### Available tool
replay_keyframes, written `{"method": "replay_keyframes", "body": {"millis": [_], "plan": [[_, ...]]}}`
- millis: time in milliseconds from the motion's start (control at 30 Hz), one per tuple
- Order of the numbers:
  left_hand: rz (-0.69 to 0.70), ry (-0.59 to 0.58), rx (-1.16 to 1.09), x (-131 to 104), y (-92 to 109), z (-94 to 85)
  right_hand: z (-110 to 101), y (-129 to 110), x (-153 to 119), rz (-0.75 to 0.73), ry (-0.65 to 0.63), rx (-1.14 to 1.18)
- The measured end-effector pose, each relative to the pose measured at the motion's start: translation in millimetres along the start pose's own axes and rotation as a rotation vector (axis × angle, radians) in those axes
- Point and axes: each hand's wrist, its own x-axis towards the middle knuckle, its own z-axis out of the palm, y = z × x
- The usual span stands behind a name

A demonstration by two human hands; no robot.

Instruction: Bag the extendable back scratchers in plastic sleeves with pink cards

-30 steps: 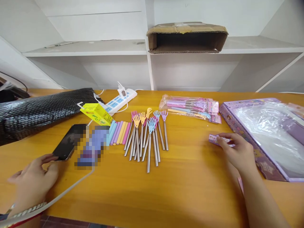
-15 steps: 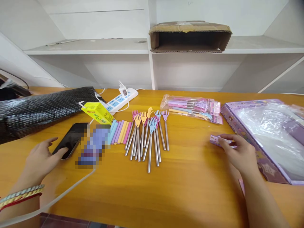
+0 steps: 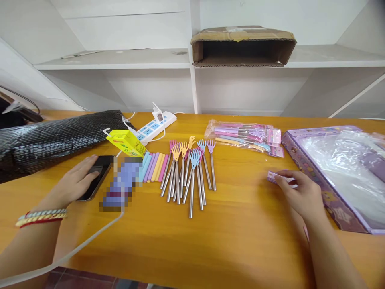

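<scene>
My left hand [image 3: 73, 180] lies over the left part of a dark phone [image 3: 100, 176], its fingers stretched along the screen. At the right, my right hand [image 3: 300, 190] pinches a small purple printed card [image 3: 272, 177] just above the wooden table [image 3: 234, 241]. Between my hands are several metal rods with small hand-shaped heads in blue, yellow, pink and purple [image 3: 195, 158]. Beside them, a row of pastel tubes [image 3: 155, 167] lies next to a blurred-out blue object [image 3: 124, 180].
A yellow box [image 3: 128, 143] and a white power strip [image 3: 155, 128] stand behind the tubes. Bagged scratchers [image 3: 246, 136] lie at the back. A purple tray box [image 3: 333, 200] with clear plastic is at the right, black bubble wrap [image 3: 60, 136] at the left. A cardboard box [image 3: 243, 36] sits on the shelf.
My left hand has moved right and up onto the phone. My right hand still holds the card in about the same place. The view has shifted slightly.
</scene>
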Motion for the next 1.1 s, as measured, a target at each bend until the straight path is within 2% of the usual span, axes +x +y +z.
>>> {"method": "replay_keyframes", "body": {"millis": [100, 233, 500, 833, 1100], "plan": [[0.029, -0.109, -0.015, 18.9, -9.0, 6.4, -1.0, -2.4, -1.1, 0.000, 0.005, 0.004], [0.045, -0.151, 0.023, 26.7, -11.7, 9.1, -1.6, -4.0, -2.4, -0.015, 0.013, 0.018], [0.052, -0.145, 0.084, 21.6, -12.6, 6.3, -1.5, -5.0, -2.4, -0.016, 0.016, 0.023], [0.080, -0.128, 0.091, 21.3, -27.7, 13.1, -1.1, -7.7, -4.2, -0.032, 0.027, 0.019], [0.050, -0.108, 0.027, 18.2, -22.5, 11.9, -0.7, -7.5, -4.4, -0.022, 0.047, 0.035]]}}
